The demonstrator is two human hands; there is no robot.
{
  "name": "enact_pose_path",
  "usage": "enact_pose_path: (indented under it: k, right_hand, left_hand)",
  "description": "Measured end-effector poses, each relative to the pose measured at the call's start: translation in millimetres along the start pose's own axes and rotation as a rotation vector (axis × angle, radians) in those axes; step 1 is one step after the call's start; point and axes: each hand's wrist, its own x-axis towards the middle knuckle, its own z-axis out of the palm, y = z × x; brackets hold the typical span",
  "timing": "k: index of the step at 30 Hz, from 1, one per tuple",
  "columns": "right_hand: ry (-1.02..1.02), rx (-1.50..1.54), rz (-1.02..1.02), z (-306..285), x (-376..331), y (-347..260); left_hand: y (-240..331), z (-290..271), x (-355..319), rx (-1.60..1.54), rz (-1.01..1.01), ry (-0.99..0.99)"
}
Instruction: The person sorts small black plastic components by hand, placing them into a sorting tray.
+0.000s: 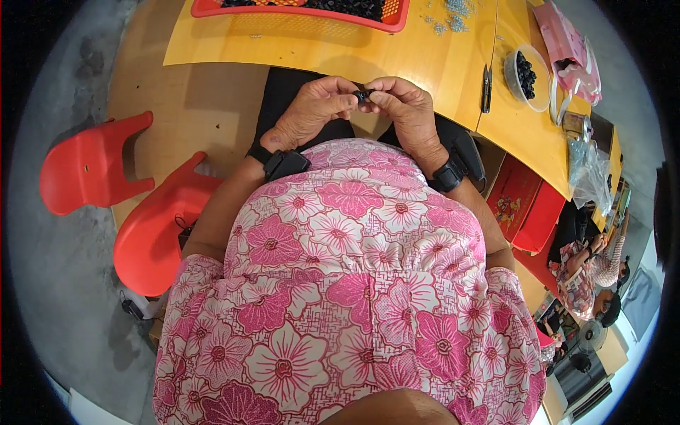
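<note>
A small black part (363, 96), too small to name more exactly, is pinched between both my hands just off the near edge of the yellow table (319, 53). My left hand (316, 106) grips it from the left with thumb and forefinger. From the right, my right hand (404, 106) closes thumb and forefinger on its other side. Fingertips cover much of the part. A red plastic basket (382, 27) with many small black pieces stands on the table beyond my hands. To the right, a clear round tub (511, 74) holds more black parts.
Small silvery pieces (453, 18) lie scattered near the basket. A black-handled slim tool (486, 91) lies by the tub. Pink bag (563, 46) and clear plastic bag (591, 173) sit at the right. Red chairs (88, 166) stand at left; other people (581, 276) sit far right.
</note>
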Motion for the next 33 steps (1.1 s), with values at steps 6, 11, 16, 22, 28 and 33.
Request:
enact_pose_path:
  k: [6,11,16,22,28,33]
  right_hand:
    - [-0.005,-0.021,0.005,0.9,-0.3,-2.0]
    - [-0.009,-0.077,-0.021,2.3,-1.0,-3.7]
    - [-0.004,-0.106,-0.054,2.4,-2.2,-3.4]
    - [0.058,-0.306,-0.160,4.3,-3.7,-2.8]
    - [0.056,-0.561,-0.265,2.0,-4.3,-6.0]
    - [0.045,-0.543,-0.252,4.1,-6.1,-9.9]
  left_hand:
    - [-3.0,-2.8,0.7,-0.007,0.001,0.004]
    - [-2.6,-2.7,0.2,-0.001,0.005,0.004]
    - [-1.5,-0.6,0.1,0.048,0.018,0.009]
    - [-1.7,-0.7,-0.2,0.079,0.032,0.010]
    - [2.4,3.3,-1.4,0.128,0.020,0.020]
    - [1.8,2.3,-1.2,0.137,0.026,0.023]
